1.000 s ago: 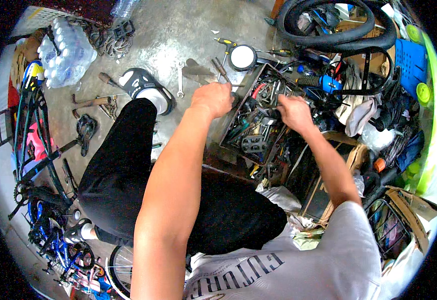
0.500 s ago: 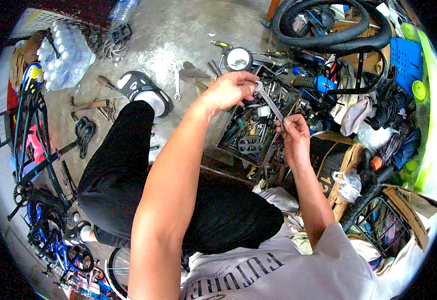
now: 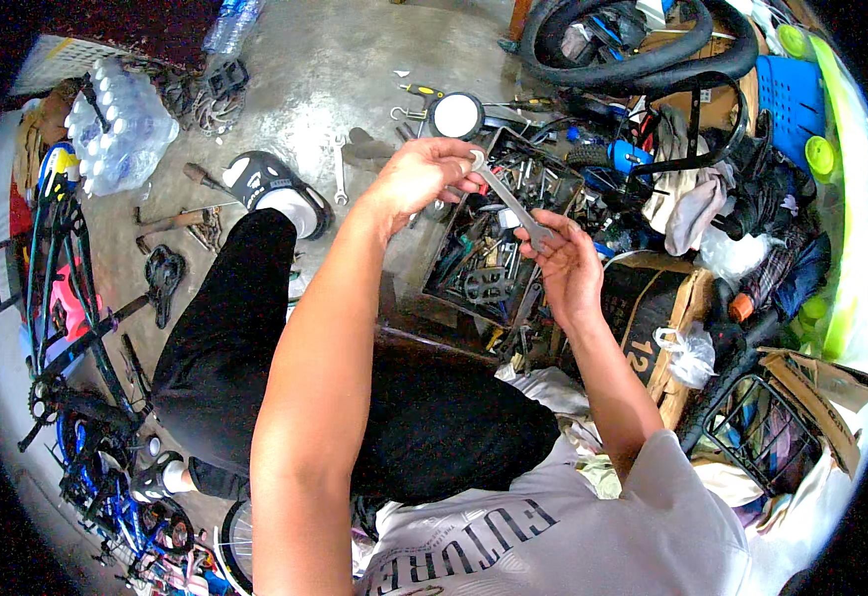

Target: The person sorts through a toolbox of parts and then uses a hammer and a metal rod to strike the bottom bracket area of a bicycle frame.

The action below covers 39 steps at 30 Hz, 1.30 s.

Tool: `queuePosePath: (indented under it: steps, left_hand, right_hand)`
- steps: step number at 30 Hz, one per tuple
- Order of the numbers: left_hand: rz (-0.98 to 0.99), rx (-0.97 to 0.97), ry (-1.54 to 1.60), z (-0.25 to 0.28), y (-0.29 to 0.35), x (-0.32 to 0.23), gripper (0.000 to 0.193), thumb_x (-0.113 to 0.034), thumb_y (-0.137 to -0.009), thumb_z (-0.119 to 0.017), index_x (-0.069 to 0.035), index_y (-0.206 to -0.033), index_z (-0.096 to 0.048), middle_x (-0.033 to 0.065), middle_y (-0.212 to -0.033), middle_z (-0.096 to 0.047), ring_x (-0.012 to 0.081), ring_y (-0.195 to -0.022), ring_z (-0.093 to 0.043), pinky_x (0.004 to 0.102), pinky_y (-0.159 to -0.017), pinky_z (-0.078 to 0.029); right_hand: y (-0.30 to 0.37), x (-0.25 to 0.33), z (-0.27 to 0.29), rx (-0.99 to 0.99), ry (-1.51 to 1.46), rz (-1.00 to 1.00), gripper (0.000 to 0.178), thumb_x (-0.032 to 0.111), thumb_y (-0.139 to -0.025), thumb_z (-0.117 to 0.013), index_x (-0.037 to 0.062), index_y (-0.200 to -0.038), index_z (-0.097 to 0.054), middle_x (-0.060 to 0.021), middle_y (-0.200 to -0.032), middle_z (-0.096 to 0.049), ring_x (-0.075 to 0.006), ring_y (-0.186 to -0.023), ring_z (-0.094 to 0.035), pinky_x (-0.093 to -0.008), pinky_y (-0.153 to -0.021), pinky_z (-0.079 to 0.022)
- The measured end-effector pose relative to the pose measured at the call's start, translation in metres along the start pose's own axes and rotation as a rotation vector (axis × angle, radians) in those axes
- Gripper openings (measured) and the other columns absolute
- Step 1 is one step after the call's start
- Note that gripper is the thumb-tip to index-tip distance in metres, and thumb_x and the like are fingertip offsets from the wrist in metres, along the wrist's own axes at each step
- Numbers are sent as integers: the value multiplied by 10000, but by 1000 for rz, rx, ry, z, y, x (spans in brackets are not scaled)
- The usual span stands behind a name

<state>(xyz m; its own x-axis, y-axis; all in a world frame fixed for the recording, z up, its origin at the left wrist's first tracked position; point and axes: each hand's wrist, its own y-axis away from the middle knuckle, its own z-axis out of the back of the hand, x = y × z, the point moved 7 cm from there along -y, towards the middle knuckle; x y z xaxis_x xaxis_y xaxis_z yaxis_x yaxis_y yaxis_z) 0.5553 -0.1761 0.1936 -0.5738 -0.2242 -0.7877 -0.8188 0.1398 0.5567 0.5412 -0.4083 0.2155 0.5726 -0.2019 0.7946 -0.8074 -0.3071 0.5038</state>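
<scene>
A silver combination wrench [image 3: 506, 196] spans the gap between my hands, tilted down to the right. My left hand [image 3: 422, 181] pinches its ring end between thumb and fingers. At the open-jaw end, my right hand [image 3: 571, 268] holds it loosely, the jaw lying against the fingers with the palm partly turned up. Below the wrench is a dark tool tray [image 3: 466, 307] filled with sockets, metal tools and small parts. A black bicycle pedal [image 3: 487, 286] lies in its near part.
Another wrench [image 3: 341, 171] lies on the concrete floor by my shoe [image 3: 263, 184]. Tyres [image 3: 633, 74] are piled at the far right. A bicycle frame [image 3: 81, 253] and wrapped bottles [image 3: 121, 129] stand left. Near my right arm are a black-and-tan box [image 3: 643, 318] and a wire basket [image 3: 764, 434].
The wrench has turned so its open-jaw face shows more, and my right-hand fingers have loosened and opened out around that end. The whole view has shifted slightly.
</scene>
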Motion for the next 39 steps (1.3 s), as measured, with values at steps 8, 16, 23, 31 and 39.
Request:
queuePosePath:
  steps: [8, 16, 23, 31, 39]
  left_hand:
    - [8, -15, -40, 0, 4, -4, 356, -151, -990, -585, -1, -1312, -615, 88, -1064, -739, 143, -937, -697, 285, -783, -530]
    - [-22, 23, -64, -13, 0, -8, 349, -160, -992, -584, 18, -1289, -622, 99, -1067, -739, 152, -925, -699, 291, -787, -541]
    - [-49, 44, -173, -38, -6, -15, 315, -146, -981, -578, 16, -1243, -646, 90, -1003, -748, 143, -889, -689, 287, -771, -541]
    - [21, 25, -160, -29, 0, -8, 345, -153, -965, -586, 0, -1271, -638, 89, -1027, -742, 148, -920, -688, 291, -767, -540]
    - [-32, -326, -824, 58, -13, 51, 333, -184, -930, -621, 10, -1193, -683, 146, -996, -743, 204, -828, -707, 338, -769, -550]
  right_hand:
    - [-3, -5, 5, -5, 13, -18, 533, 384, -1045, -396, -68, -1248, -592, -171, -1182, -681, -290, -1062, -684, -384, -902, -531]
    - [-1, -10, 7, 15, 171, -27, 410, 297, -1016, -536, -35, -1240, -624, -157, -1111, -699, -240, -974, -682, -357, -898, -520]
    - [11, -10, -1, 66, 49, -93, 563, 382, -1026, -445, -69, -1351, -532, -180, -1096, -708, -232, -912, -654, -383, -922, -470]
    - [16, -13, -6, 155, 239, -19, 461, 235, -1016, -526, -44, -1382, -516, -157, -1128, -700, -211, -895, -663, -373, -904, -504]
    - [27, -109, 90, -324, 267, -137, 308, 93, -1040, -475, 47, -1344, -489, -122, -1222, -674, -194, -1054, -637, -337, -941, -500]
